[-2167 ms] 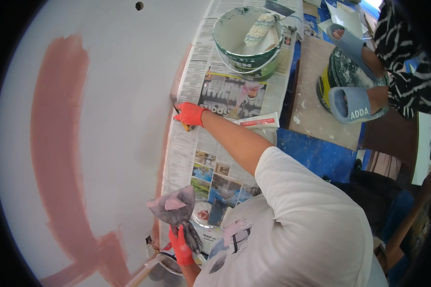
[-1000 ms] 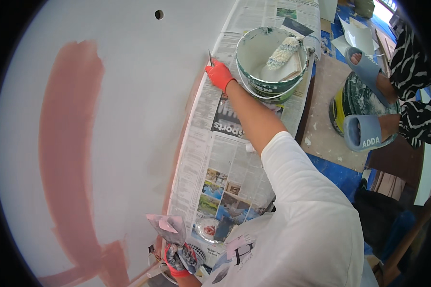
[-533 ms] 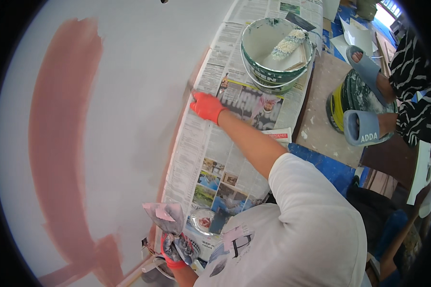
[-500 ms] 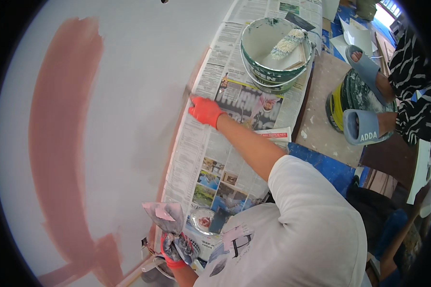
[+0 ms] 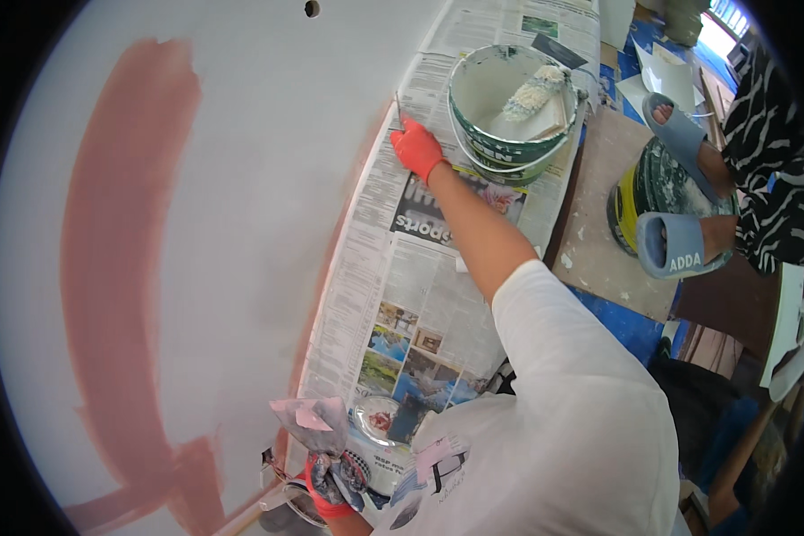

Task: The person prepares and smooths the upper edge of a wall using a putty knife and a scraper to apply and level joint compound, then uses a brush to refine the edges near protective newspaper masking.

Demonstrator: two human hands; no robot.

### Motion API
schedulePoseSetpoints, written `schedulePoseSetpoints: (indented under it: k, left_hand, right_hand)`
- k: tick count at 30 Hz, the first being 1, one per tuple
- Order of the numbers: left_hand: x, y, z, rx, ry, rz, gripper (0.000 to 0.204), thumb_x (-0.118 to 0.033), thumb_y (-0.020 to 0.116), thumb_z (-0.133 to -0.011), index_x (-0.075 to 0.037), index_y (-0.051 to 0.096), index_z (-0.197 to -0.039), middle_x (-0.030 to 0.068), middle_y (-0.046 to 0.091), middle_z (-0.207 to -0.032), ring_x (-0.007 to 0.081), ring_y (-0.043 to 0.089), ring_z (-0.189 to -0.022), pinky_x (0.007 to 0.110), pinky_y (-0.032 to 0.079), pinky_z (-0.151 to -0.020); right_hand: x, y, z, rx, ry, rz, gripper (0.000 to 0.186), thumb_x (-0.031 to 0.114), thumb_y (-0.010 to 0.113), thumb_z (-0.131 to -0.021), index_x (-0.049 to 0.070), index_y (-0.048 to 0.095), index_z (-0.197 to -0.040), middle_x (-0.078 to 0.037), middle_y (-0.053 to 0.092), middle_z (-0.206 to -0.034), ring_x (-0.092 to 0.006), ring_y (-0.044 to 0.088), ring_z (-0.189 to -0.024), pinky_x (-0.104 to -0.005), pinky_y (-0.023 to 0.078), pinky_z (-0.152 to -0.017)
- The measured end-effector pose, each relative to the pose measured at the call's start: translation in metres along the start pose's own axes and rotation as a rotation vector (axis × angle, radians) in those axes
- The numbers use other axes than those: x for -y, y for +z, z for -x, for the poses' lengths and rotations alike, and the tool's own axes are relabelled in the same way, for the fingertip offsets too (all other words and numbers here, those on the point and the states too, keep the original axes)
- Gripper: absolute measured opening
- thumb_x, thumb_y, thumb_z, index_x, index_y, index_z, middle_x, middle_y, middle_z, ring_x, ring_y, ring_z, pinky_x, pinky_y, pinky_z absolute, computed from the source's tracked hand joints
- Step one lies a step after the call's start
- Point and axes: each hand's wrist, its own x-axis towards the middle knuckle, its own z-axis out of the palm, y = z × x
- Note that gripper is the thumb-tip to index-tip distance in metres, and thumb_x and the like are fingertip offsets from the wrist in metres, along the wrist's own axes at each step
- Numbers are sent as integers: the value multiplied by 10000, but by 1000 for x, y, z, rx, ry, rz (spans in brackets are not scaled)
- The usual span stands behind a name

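Note:
My right hand (image 5: 417, 148), in a red glove, is stretched out to the foot of the white wall (image 5: 259, 179) and grips a thin paintbrush (image 5: 398, 109) whose tip touches the reddish-brown line along the wall's bottom edge. My left hand (image 5: 329, 489), also in a red glove, is close to my body and clutches a paint-stained rag (image 5: 313, 423). A small open paint tin (image 5: 380, 420) sits just right of the rag. A broad reddish-brown stripe (image 5: 125, 268) runs down the wall.
Newspapers (image 5: 402, 277) cover the floor along the wall. A green-and-white bucket (image 5: 487, 147) holding a paint roller (image 5: 534, 89) stands beside my right hand. Another person in blue slippers (image 5: 674, 246) rests their feet on a paint can (image 5: 652, 188) at the right.
My right hand has slid with the brush along the wall's foot, away from me toward the bucket, after coming nearer half a second earlier. The left hand stays put with the rag.

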Motion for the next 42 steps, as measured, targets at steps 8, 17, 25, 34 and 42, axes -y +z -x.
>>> schedulePoseSetpoints:
  k: [8,17,25,34,42]
  left_hand:
    - [0,7,5,-4,-5,15,328,-330,569,-865,-66,479,-1037,106,476,-544,260,475,-374,368,416,-339]
    - [3,3,-1,-33,-26,6,309,-313,575,-876,-57,476,-1018,113,481,-554,261,468,-364,373,413,-330]
    - [4,-6,1,-30,-38,75,317,-288,559,-875,-60,485,-1082,108,480,-556,257,462,-368,368,406,-334]
    - [7,-4,10,54,3,96,322,-282,569,-872,-67,478,-1095,101,470,-550,250,448,-359,373,397,-325]
    - [32,8,0,295,51,405,223,-262,554,-889,-49,497,-917,109,485,-557,235,418,-330,365,391,-300]
  right_hand:
    - [-11,7,-73,236,-41,199,580,320,518,-838,86,480,-1368,-232,625,-1185,-388,591,-1116,-431,457,-953]
    - [-10,39,-10,217,-251,56,549,324,648,-854,-39,519,-1246,-284,624,-1132,-393,607,-1072,-400,489,-902]
    - [12,89,108,389,-96,-141,564,281,664,-859,-36,472,-1284,-250,669,-976,-364,658,-943,-404,516,-809]
    - [53,50,190,735,70,-144,603,281,638,-876,35,430,-1386,-235,619,-1164,-329,603,-1092,-370,473,-915]
    - [104,-73,284,995,-515,-289,511,159,551,-918,94,453,-1415,-158,602,-1131,-299,591,-1029,-361,462,-914]
